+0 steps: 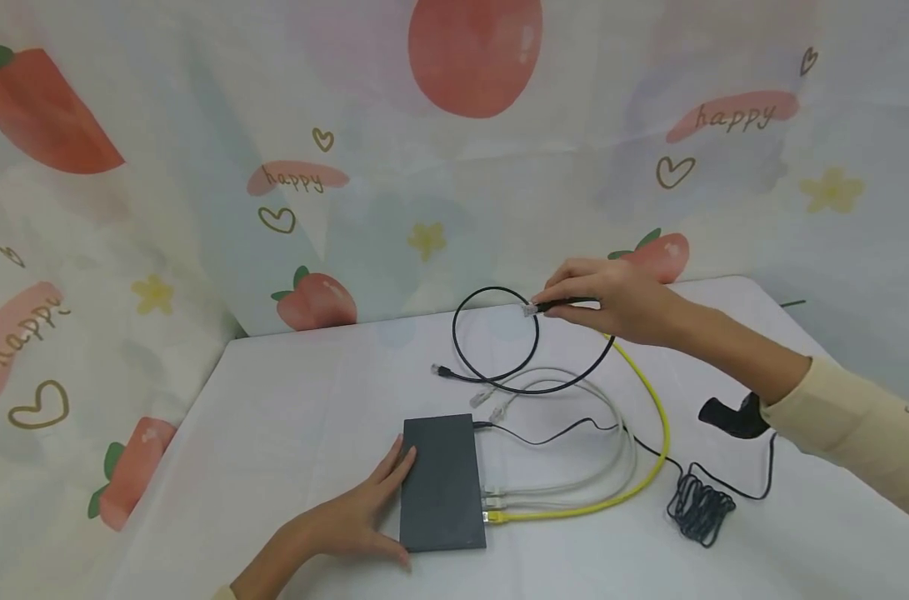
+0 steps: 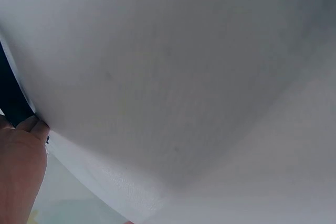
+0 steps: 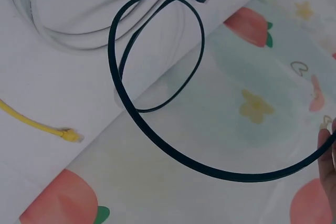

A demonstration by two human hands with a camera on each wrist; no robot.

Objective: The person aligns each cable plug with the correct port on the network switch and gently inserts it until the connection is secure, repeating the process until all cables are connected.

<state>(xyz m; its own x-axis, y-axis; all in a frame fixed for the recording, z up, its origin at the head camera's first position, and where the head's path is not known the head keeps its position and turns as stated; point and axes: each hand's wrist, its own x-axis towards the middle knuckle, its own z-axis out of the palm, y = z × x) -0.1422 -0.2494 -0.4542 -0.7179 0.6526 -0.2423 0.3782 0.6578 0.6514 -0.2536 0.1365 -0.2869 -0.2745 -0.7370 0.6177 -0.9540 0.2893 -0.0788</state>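
My right hand pinches a black Ethernet cable just behind one clear plug, raised above the table's back part. The cable hangs in a loop, and its other plug dangles to the left. Also in the right wrist view, the black loop runs to the fingers at the right edge. My left hand rests against the left side of a flat dark box, fingertips on its top and thumb by the near corner. Several cables enter the box's right side: a yellow one, white ones and a thin black cord.
Loose plugs of white cables lie beyond the box. At the right are a bundled black cord and a black adapter partly under the sleeve. A printed curtain hangs behind the white-covered table.
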